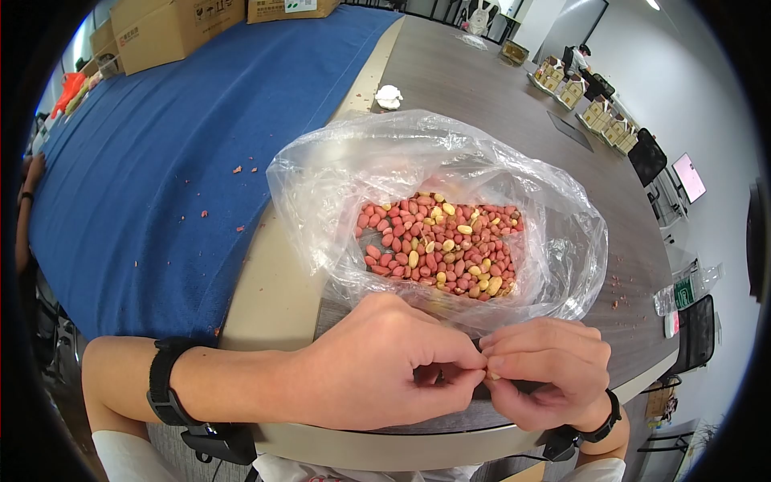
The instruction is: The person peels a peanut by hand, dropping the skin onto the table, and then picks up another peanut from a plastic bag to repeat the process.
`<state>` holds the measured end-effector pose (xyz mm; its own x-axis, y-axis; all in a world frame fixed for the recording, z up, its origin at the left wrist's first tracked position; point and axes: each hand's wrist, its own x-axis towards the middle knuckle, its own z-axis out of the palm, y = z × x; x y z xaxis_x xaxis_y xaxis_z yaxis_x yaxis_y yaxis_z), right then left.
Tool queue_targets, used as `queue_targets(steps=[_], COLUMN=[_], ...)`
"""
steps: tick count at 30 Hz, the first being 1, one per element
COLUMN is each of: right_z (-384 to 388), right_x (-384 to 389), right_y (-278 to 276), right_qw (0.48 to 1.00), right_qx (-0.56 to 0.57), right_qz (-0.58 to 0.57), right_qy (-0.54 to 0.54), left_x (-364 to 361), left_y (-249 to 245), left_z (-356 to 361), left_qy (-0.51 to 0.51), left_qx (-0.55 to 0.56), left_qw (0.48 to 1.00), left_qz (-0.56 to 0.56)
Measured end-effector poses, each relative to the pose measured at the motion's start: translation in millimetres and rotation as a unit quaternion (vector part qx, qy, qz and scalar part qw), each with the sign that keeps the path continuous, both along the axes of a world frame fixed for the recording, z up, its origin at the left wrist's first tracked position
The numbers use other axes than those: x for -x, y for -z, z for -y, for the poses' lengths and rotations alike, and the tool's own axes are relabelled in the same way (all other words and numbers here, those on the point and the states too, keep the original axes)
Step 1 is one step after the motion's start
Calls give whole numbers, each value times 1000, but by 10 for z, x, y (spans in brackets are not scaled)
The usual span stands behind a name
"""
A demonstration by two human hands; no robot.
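My left hand and my right hand meet fingertip to fingertip near the table's front edge. Both are closed in a pinch on a peanut, of which only a small pale bit shows between the fingers. Just beyond them lies a clear plastic bag, its mouth spread wide. Inside it are many peanuts, most with red skins and some pale yellow without skin. A dark band with a small device circles each wrist.
Blue cloth covers the left side, with skin crumbs on it and cardboard boxes at its far end. A crumpled white tissue lies behind the bag. Plastic bottles and chairs stand at right. Another person's arm shows far left.
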<state>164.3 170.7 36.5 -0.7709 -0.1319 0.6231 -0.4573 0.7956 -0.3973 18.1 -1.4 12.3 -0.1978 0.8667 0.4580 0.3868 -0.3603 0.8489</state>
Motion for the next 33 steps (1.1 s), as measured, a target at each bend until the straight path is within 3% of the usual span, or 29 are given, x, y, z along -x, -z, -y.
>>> queue_targets(steps=[6, 12, 33], right_z=[-12, -7, -9], right_x=[-7, -20, -19], right_y=[7, 20, 4], right_qw=[999, 999, 998], right_qx=[32, -38, 52], right_qz=[12, -27, 11], right_qy=[-5, -1, -24], left_x=[3, -10, 10], left_y=[-62, -52, -63], left_z=[16, 13, 22], left_qy=[1, 2, 27], left_qx=[51, 61, 54], left_qw=[998, 997, 997], left_qz=[20, 37, 37])
